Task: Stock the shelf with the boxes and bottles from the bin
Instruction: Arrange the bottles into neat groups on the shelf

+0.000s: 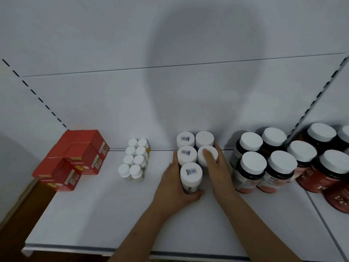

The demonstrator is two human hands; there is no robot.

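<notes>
Several white-capped bottles stand in two rows at the middle of the white shelf (105, 208). My left hand (174, 188) wraps round the front bottle (191, 173), thumb curled under its near side and fingers along the left of the row. My right hand (220, 173) holds the second bottle of the right row (207, 155), thumb lying on its cap and fingers down its right side. Two more bottles (204, 139) stand behind, against the back panel.
Red boxes (75, 159) are stacked at the shelf's left end. A double row of small white-capped bottles (135, 160) stands left of my hands. Large dark bottles with white lids (264, 161) fill the right side, close to my right wrist.
</notes>
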